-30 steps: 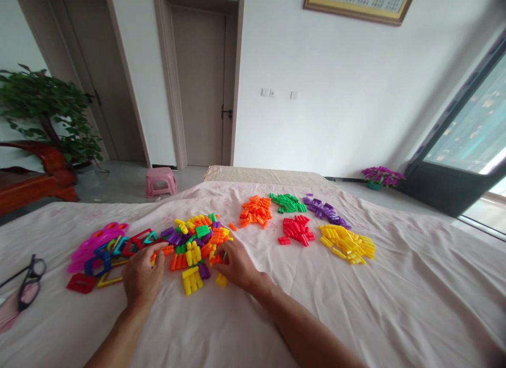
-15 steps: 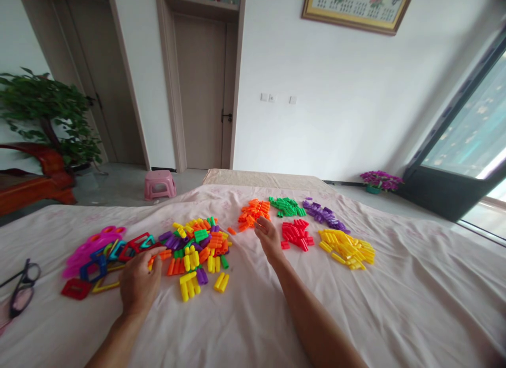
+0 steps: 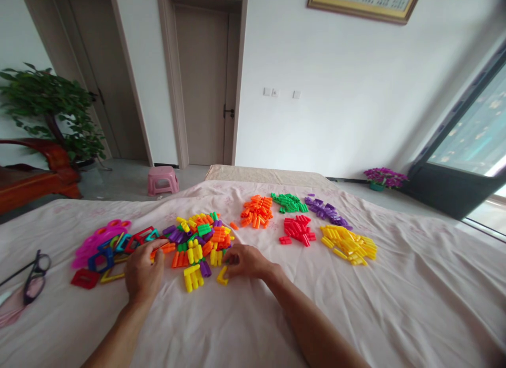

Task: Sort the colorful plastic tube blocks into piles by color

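Note:
At the left side of a mixed pile of plastic building blocks (image 3: 203,229), my left hand (image 3: 144,270) is closed with an orange block (image 3: 168,247) at its fingertips. My right hand (image 3: 249,261) reaches in from the right, its fingers bent down onto a yellow block (image 3: 222,276) at the pile's near right edge. Thumb and fingertips partly cover that block. Just left of it lie a larger yellow block (image 3: 193,278) and a purple block (image 3: 205,269).
Beyond my right hand lie sorted heaps: orange (image 3: 256,211), green (image 3: 289,202), purple (image 3: 326,212), red (image 3: 298,230) and yellow (image 3: 350,244). Coloured plastic frames (image 3: 100,260), a pink piece (image 3: 85,247) and glasses (image 3: 36,278) are on the cloth at left.
My right hand has moved from the orange heap back toward me and left, down to the yellow block. The left hand stays by the pile with the orange block.

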`<act>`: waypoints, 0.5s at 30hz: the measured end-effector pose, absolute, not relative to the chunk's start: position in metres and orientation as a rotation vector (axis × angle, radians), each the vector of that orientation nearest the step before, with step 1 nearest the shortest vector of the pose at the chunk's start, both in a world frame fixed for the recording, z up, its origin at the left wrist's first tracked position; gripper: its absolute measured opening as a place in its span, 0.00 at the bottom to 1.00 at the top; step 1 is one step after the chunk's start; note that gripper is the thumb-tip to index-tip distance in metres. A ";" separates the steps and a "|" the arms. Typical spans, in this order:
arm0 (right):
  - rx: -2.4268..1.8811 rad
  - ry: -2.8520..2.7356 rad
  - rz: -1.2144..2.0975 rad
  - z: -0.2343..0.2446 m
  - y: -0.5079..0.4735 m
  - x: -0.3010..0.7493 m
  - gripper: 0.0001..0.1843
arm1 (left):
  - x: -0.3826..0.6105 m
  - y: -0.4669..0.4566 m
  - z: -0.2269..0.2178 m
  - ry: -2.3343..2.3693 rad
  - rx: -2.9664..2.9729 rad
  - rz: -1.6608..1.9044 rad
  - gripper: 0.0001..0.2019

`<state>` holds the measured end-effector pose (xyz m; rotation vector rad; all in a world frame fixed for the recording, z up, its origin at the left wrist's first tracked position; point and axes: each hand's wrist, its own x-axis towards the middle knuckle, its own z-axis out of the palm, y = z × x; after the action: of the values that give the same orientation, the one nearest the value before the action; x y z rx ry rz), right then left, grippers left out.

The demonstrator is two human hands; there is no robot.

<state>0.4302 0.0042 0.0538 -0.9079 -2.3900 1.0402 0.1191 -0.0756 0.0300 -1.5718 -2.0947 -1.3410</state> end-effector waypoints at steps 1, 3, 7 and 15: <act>-0.871 -2.469 0.949 0.057 0.001 0.429 0.21 | 0.119 -0.076 0.030 -2.101 -1.565 -1.345 0.15; -0.788 -2.567 0.862 0.062 -0.005 0.427 0.20 | 0.120 -0.075 0.031 -2.118 -1.560 -1.346 0.15; -0.735 -2.582 0.960 0.067 -0.009 0.425 0.17 | 0.119 -0.075 0.030 -2.130 -1.579 -1.343 0.16; -0.912 -1.771 1.362 0.059 0.018 0.441 0.16 | 0.113 -0.074 0.025 -2.165 -1.575 -1.312 0.15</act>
<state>0.4409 0.0177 0.0590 -0.9117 -1.7706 1.3624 0.1133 -0.0742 0.0248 -1.5753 -2.1651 -1.3121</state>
